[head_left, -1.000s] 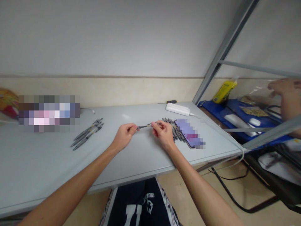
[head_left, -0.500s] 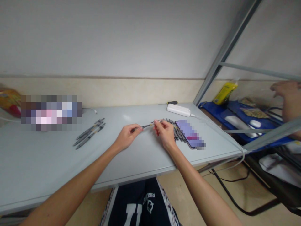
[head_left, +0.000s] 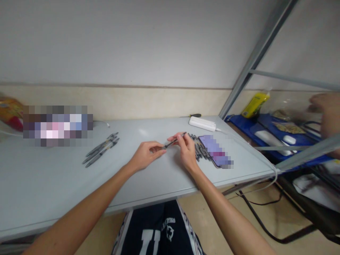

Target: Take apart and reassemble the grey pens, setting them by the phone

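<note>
Over the middle of the desk, a dark grey pen (head_left: 170,143) slants up to the right between my two hands. My left hand (head_left: 146,154) pinches its lower left end between thumb and fingertips. Around the upper part, my right hand (head_left: 188,148) has its fingers closed, hiding some of the barrel. Just beyond my right hand lies a row of several similar pens (head_left: 202,150), partly covered by that hand. Another group of several grey pens (head_left: 102,150) rests on the desk to the left of my left hand.
A phone (head_left: 214,150) lies right of the pen row. Behind are a white power strip (head_left: 202,124) with a cable and a screwdriver (head_left: 195,115). A metal frame post (head_left: 245,60) rises at the right; beyond it another person's arm (head_left: 328,113) shows over a blue surface.
My left hand has shifted slightly right, and the gap between my hands is smaller. A thin, stretched-out piece between them has given way to a thicker dark pen body, tilted more steeply.
</note>
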